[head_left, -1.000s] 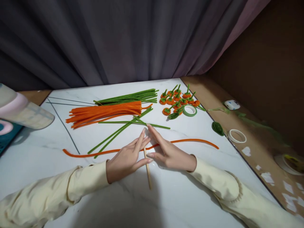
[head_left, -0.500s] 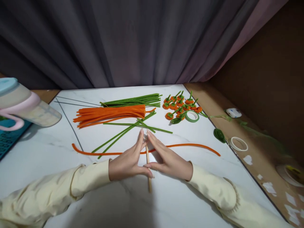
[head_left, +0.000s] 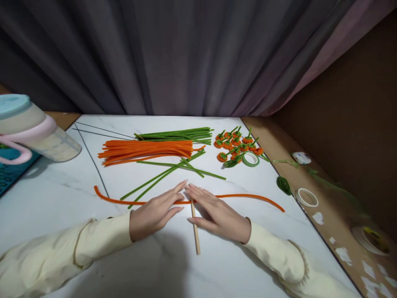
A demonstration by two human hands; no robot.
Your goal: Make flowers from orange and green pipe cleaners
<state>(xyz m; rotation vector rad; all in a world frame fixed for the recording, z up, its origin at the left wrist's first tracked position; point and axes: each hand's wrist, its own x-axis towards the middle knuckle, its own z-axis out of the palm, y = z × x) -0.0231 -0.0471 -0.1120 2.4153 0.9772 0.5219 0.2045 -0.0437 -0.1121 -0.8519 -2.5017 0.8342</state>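
Observation:
A long orange pipe cleaner (head_left: 248, 195) lies across the white table, passing under both hands. Over its middle is a thin wooden stick (head_left: 196, 238), roughly at a right angle to it. My left hand (head_left: 155, 212) is open, its fingers stretched out over the pipe cleaner just left of the stick. My right hand (head_left: 221, 213) lies flat with fingers extended; its fingertips cover the stick's far end and its thumb rests at the stick's side. The fingertips of both hands nearly meet. Whether the pipe cleaner is wrapped on the stick is hidden.
Behind lie an orange pipe cleaner bundle (head_left: 145, 150), a green bundle (head_left: 176, 134) and loose green stems (head_left: 158, 182). Several small orange pumpkin shapes (head_left: 235, 140) sit beside green tape (head_left: 250, 159). A tumbler (head_left: 58, 140) stands left; a white tape roll (head_left: 306, 198) lies right.
My left hand has drawn left, its thumb leaving the stick. My right fingers have lowered from a raised, tented pose onto the stick's far end. The view has shifted slightly.

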